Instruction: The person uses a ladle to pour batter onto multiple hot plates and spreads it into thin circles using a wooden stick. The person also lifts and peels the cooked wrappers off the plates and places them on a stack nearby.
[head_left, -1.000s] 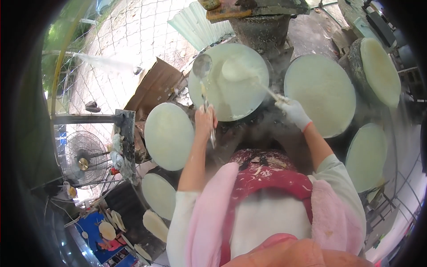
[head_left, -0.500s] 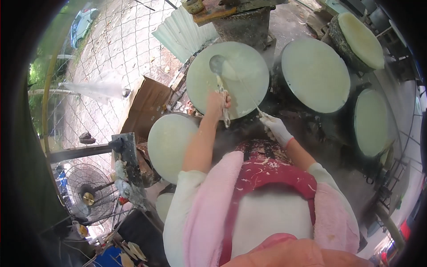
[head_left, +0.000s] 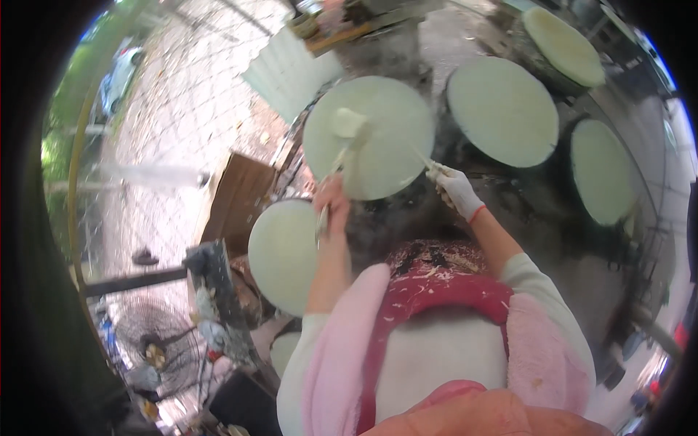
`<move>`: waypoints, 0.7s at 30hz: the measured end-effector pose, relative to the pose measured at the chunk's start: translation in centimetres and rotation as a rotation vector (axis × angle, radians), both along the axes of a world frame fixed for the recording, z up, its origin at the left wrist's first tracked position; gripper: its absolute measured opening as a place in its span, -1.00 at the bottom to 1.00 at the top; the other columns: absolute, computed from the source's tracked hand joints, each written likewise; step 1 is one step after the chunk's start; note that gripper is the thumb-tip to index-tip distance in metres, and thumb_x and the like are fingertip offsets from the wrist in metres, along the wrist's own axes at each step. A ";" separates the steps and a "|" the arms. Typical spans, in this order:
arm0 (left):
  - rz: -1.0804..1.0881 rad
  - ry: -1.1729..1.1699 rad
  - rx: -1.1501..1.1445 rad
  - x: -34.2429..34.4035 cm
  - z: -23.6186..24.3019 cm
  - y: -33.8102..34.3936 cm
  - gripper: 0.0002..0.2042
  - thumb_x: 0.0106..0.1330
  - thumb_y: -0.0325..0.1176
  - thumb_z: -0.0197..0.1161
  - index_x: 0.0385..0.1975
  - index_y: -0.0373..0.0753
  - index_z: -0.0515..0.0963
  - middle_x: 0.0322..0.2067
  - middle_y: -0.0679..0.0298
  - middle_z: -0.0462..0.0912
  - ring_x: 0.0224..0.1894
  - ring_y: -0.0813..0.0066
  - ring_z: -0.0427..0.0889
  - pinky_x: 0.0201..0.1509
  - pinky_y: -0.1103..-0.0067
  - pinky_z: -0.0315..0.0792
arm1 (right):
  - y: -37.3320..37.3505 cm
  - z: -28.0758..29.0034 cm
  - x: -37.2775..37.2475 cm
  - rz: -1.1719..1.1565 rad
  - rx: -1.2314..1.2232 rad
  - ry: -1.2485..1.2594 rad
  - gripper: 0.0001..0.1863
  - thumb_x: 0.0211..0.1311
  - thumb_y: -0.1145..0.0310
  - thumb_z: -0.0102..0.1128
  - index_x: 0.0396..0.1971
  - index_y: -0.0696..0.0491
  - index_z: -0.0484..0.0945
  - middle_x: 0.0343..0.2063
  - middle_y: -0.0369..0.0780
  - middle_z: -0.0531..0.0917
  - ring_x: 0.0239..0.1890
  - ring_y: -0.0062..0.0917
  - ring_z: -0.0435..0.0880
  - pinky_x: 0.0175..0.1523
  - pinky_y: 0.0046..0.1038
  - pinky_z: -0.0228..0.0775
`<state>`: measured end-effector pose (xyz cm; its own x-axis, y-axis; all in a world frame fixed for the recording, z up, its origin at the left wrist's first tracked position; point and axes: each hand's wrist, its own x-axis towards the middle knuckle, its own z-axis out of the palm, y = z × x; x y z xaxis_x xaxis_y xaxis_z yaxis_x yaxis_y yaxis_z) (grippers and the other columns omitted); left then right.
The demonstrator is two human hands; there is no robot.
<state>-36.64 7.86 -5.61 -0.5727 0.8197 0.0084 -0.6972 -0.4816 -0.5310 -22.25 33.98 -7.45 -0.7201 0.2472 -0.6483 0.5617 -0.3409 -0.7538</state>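
The left arm reaches up and away from the body, and its forearm is nearly straight up and down in the view. The left hand (head_left: 333,200) is bare and sits by the lower left edge of the big pale round top (head_left: 400,149). Its fingers are curled tight around the long handle (head_left: 321,227) of a tool. One end of the handle pokes out below the hand, and the other end goes up over the round top.

The right arm bends at the elbow, and its forearm slants up and in. The right hand (head_left: 454,190) wears a white glove with a red edge at the wrist. Its fingers are closed around a thin stick (head_left: 422,156), just outside the lower right edge of the round top. The stick points up and left over it.

A pale blob (head_left: 348,122) shows over the left part of the round top. It is blurry, so I cannot tell which tool it belongs to.

The round top is in front of the person, past both hands. Another pale round (head_left: 280,258) is just beside the left forearm, and a bigger one (head_left: 502,112) is up to the right.
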 end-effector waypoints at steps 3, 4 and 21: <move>-0.084 0.686 -0.825 1.1 1.7 -2.3 -0.66 0.47 -0.15 -0.16 -0.05 -0.32 0.38 -0.65 0.54 0.30 -0.87 0.80 0.19 -0.73 0.69 0.08 | 1.1 -5.2 1.3 0.206 0.704 0.525 -0.57 0.22 0.18 0.15 0.08 -0.03 0.50 -0.23 -0.18 0.67 -0.21 -0.51 0.65 -0.07 -0.51 0.46; -0.090 0.774 -0.793 0.5 3.0 -2.7 -0.69 0.47 -0.19 -0.14 -0.09 -0.30 0.40 -0.65 0.54 0.30 -0.88 0.79 0.17 -0.75 0.68 0.06 | 0.1 -3.6 1.7 0.369 0.505 0.425 -0.53 0.11 0.20 0.23 0.03 0.05 0.50 -0.08 -0.15 0.63 0.01 -0.41 0.57 0.16 -0.49 0.27; -0.215 0.370 -0.225 9.5 9.4 16.2 -0.62 0.48 -0.35 -0.29 0.07 -0.61 0.12 -0.50 0.25 0.35 -0.72 0.63 0.42 -0.55 0.66 0.15 | 20.1 -2.3 31.6 -0.234 1.274 -0.585 -0.46 0.18 0.11 0.15 0.20 -0.30 0.34 -0.42 -0.17 0.56 -0.41 -0.20 0.59 -0.35 -0.23 0.41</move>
<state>-27.15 24.09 3.80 -0.3821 0.9240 -0.0112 -0.9159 -0.3803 -0.1282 9.32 54.05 -9.70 -0.2918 0.9531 -0.0806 0.9208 0.2571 -0.2934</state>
